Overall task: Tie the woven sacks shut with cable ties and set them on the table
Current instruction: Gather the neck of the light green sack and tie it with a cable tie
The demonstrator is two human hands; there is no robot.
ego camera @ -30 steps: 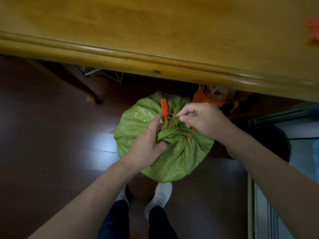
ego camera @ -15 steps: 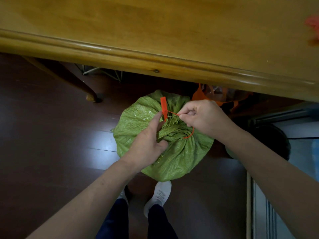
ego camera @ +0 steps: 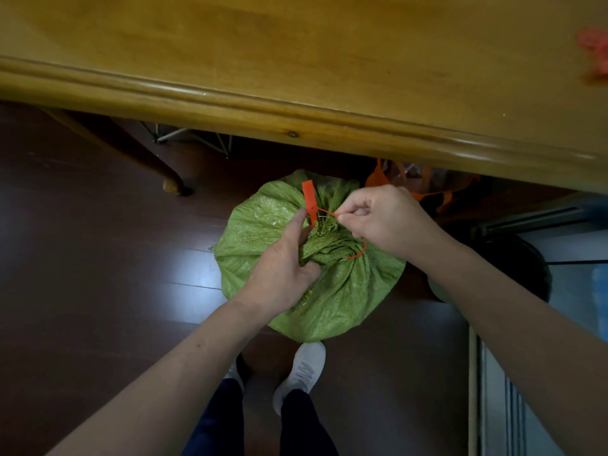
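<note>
Green sack [ego camera: 345, 291]: left hand [ego camera: 283, 268] grips gathered neck; right hand [ego camera: 385, 218] pinches orange cable tie [ego camera: 311, 200] strap.

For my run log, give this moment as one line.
left hand: grips sack neck | right hand: pulls cable tie tail | green sack: on floor

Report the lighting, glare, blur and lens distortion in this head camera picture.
Head view: dim overall, the dark wooden floor carrying a pale glare patch left of the green woven sack; the yellow wooden table edge bows from wide-angle distortion; the red object at its far right is blurred beyond recognition; the thin orange cable tie, left hand and right hand are sharp.
</note>
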